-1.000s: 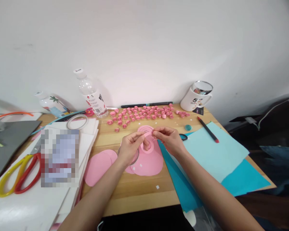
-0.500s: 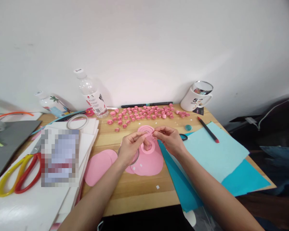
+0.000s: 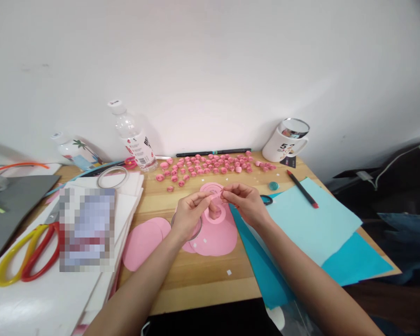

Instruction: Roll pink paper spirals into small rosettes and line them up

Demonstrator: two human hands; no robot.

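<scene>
My left hand is closed in a pinch on a pink paper spiral, whose curled band hangs around the fingertips. Facing it, my right hand pinches a thin end of the same pink paper between thumb and forefinger. The exact point of contact is too small to make out. Below the hands lie pink paper circles, with a tape roll partly hidden by my left hand. More pink circles rest to the left. Behind the hands spread many small pink paper rolls.
On the left, large scissors lie on white sheets near a tape ring. A bottle and a mug stand by the wall. Blue paper at the right carries a dark pencil.
My right fingers have shifted very slightly at the pink paper's end. The left hand and everything on the table look the same.
</scene>
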